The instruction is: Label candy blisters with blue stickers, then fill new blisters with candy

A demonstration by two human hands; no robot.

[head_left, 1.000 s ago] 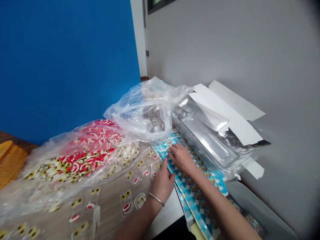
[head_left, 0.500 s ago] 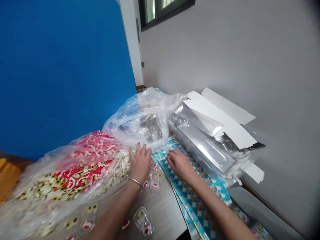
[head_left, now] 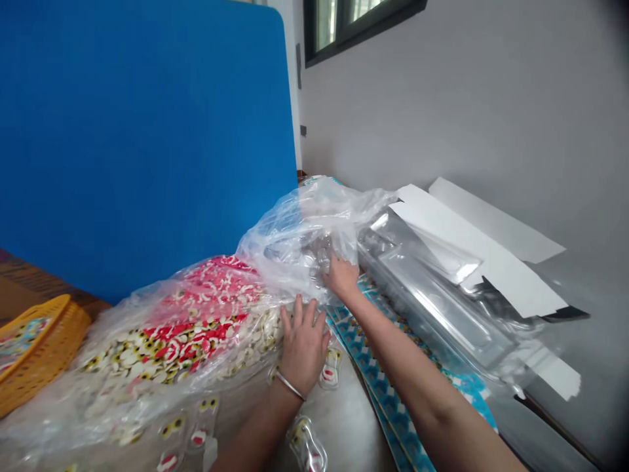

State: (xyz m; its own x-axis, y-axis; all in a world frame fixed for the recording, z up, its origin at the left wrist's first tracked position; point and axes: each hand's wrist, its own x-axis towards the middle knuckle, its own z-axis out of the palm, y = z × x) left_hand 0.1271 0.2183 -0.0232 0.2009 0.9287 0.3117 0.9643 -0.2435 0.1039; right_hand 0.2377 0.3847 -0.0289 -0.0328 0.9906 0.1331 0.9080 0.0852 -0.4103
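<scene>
Head view: the left hand is spread, unclenched, nearest, while farther away the right hand, whose grip cannot be told, is placed at the clear bag holding plastic shells, probably light, slippery and easily dented, best pinched by their rims.

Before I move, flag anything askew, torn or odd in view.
The white card pieces lie skewed over the clear plastic packaging on the right, edges unaligned. A smaller white strip nearer the wearer has a ragged, torn-looking end. The clear bag at the right hand just looks crumpled.
</scene>
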